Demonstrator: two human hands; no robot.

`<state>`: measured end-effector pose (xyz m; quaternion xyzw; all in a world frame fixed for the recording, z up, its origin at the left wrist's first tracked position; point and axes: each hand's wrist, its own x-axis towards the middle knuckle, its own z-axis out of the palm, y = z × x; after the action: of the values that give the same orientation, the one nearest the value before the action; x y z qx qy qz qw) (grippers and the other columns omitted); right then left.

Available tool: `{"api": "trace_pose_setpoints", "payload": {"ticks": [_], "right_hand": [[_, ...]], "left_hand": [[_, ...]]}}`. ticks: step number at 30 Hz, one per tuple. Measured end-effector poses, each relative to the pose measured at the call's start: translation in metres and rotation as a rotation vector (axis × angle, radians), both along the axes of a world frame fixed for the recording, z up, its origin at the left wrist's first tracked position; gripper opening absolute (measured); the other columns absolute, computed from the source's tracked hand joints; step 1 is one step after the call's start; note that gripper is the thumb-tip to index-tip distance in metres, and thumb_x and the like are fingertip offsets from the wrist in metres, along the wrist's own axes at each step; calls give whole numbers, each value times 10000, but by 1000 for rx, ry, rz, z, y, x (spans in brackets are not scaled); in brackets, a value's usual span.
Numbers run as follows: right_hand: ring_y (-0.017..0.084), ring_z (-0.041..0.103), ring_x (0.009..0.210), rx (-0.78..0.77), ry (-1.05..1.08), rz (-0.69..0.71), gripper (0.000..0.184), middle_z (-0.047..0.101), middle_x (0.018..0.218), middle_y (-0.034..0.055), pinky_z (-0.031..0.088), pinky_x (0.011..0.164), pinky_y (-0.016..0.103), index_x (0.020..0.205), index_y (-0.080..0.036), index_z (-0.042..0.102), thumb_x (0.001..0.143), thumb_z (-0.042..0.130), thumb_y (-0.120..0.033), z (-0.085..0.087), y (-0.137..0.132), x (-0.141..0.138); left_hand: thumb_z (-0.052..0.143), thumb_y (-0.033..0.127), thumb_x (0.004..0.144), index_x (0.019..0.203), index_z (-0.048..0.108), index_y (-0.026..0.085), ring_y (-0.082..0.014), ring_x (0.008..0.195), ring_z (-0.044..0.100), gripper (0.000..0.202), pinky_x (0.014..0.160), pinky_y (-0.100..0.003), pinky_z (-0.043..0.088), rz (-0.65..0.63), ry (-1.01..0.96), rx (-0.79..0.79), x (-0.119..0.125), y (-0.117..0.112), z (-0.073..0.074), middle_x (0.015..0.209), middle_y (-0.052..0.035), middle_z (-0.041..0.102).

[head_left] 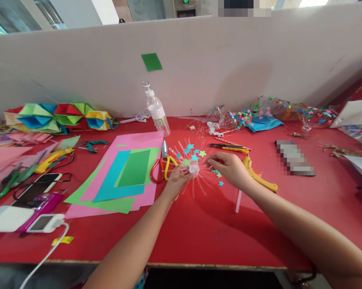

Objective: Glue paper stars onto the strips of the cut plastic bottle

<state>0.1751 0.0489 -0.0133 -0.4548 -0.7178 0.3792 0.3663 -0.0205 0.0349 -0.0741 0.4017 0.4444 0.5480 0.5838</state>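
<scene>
My left hand (177, 180) is closed around the neck of a clear plastic bottle top (194, 169) cut into thin strips that fan outward. Blue and green paper stars (202, 153) show over its far strips, and a few more stars (218, 175) are on its right side. My right hand (227, 165) pinches thumb and fingers together by the right-hand strips; whatever is between the fingertips is too small to make out. Just left of the bottle top lie pliers (164, 162) with red and yellow handles.
Stacked coloured paper (133, 168) lies to the left. A water bottle (158, 114) stands at the back. Yellow-handled pliers (262, 178) and a pale straw (238, 201) lie right. Star-decorated plastic pieces (244, 117) sit along the partition. Phones and a power bank (44, 222) are front left.
</scene>
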Motion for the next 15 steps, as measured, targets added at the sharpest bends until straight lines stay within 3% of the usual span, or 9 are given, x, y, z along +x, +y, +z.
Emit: {"api": "trace_pose_setpoints", "payload": {"ticks": [4,7,12,15], "right_hand": [[175,684,766,-32,-24,14,195,727,805,39,529,727,307,820,-190,678,855,523,-303,-8,2,-3],[177,689,762,-46,-42,15,189,734,805,38,527,725,306,807,-192,682,848,521,-281,-10,0,-6],[175,684,751,-44,-77,13,194,735,801,33,517,724,300,817,-193,689,850,522,-286,-13,-2,-9],[170,673,737,-29,-100,22,195,729,786,27,507,719,294,827,-192,691,852,523,-287,-15,-2,-9]], "left_hand": [[866,235,496,1001,672,144,-278,1074,660,548,1003,-411,445,-183,67,-58,-10,4,13,1105,-146,719],[871,170,470,1124,619,164,-282,1060,668,701,966,-423,470,-228,118,-131,-22,6,19,1161,-163,699],[816,91,535,1189,558,204,-219,972,697,712,883,-337,509,-232,160,-172,-43,9,27,1067,-105,718],[730,41,561,1207,553,216,-213,1023,679,692,878,-302,506,-249,151,-142,-51,10,34,1135,-94,689]]}}
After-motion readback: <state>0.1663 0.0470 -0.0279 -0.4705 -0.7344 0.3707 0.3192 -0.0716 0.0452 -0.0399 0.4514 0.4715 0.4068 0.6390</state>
